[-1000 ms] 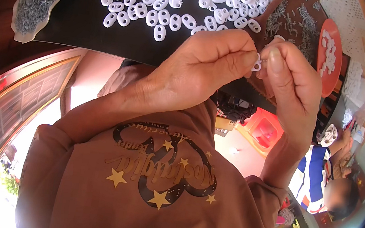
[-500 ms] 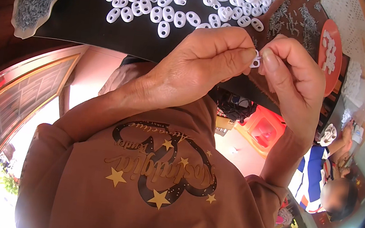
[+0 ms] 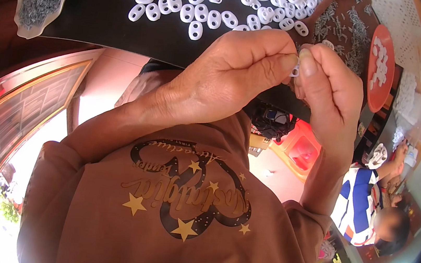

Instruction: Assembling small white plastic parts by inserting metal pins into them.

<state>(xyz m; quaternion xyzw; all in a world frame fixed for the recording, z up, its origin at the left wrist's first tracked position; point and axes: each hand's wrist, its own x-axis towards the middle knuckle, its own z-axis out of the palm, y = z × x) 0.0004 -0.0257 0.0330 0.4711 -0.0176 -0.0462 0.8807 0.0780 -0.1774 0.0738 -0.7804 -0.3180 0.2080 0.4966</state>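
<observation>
Between the thumb and forefinger of my left hand is a small white plastic cord lock, oval with holes, mostly covered by the fingertips. Closed in a pinch, my right hand brings its thumb and fingertips against the cord lock's right side. Whatever lies between those right fingertips is hidden. Beyond both hands, a heap of similar white cord locks spreads over the dark tabletop.
A pale wavy-edged tray of small grey spring-like pieces lies far left. More grey pieces lie on a brown surface far right, beside a red dish with small white parts. A red plastic stool stands below; another person sits at right.
My right hand has shifted left, closing against the cord lock. The left hand stays nearly in place. The view has moved slightly, and another white piece shows behind the right fingers.
</observation>
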